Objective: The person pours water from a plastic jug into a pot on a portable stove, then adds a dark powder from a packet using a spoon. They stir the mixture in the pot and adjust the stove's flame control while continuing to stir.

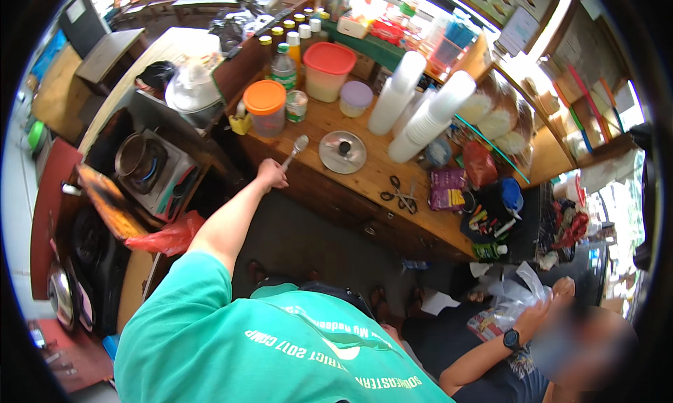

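Note:
My left hand [272, 174] is shut on the handle of a spoon [300, 143] at the front edge of the wooden counter [310, 132]. The spoon's head points away, towards the jars. Right of it lies a round pan lid [342, 153] with a black knob. Behind the spoon stand an orange-lidded container [265, 111], a small tin [296, 107], a red-lidded tub [328, 72] and a purple-lidded tub [356, 99]. A small patch of skin beside my shirt may be my right hand [390, 333]; its fingers cannot be made out.
At left, a small pot [135, 155] sits on a gas stove [168, 179] with a blue flame. Stacked plastic cups [431, 116], scissors [402, 195] and a purple packet [447, 189] stand or lie along the counter. At lower right, a person's hands [536, 311] hold clear plastic bags [518, 292].

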A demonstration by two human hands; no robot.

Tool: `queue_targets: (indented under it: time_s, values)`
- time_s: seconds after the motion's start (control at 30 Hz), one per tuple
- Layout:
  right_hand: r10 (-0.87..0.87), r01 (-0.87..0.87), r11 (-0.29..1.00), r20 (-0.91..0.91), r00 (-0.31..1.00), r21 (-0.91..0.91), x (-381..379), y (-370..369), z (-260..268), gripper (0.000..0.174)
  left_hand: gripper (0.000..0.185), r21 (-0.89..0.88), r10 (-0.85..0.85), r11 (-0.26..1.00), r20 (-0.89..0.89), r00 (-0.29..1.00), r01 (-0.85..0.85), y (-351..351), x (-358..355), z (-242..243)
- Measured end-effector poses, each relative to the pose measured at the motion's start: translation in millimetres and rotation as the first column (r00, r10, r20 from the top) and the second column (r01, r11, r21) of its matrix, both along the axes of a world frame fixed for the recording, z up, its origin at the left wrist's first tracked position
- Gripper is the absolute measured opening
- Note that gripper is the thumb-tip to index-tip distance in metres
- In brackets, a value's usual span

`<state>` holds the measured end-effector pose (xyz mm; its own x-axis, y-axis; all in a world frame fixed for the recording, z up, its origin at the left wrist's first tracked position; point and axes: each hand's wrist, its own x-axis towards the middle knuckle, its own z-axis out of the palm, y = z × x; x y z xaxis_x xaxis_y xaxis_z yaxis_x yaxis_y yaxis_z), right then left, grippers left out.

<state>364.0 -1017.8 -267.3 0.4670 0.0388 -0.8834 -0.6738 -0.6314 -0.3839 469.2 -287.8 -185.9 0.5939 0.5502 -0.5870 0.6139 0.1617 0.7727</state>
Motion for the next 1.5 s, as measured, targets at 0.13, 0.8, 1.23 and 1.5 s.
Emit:
queue_targets:
  time_s: [0.13, 0.8, 1.23, 1.5]
  values:
    - [0.135, -0.133, 0.99, -0.045, 0.99, 0.039, 55, 17, -49, 0.037, 0.023, -0.193, -0.003, 0.981, 0.085, 0.996, 0.02, -20, -107, 55]
    - [0.556, -0.562, 0.824, 0.094, 0.826, 0.067, 104, 408, 19, 0.029, 0.024, 0.935, 0.613, 0.288, -0.016, 0.79, -0.205, 298, -451, 179]
    - [0.506, -0.508, 0.861, 0.123, 0.854, -0.013, 40, 460, -4, 0.035, 0.021, 0.882, 0.271, 0.348, -0.419, 0.867, 0.317, 429, -395, 133]
    - [0.55, -0.555, 0.832, 0.113, 0.828, 0.02, 54, 465, 4, 0.036, 0.018, 0.872, -0.005, 0.231, -0.442, 0.897, 0.431, 413, -408, 134]
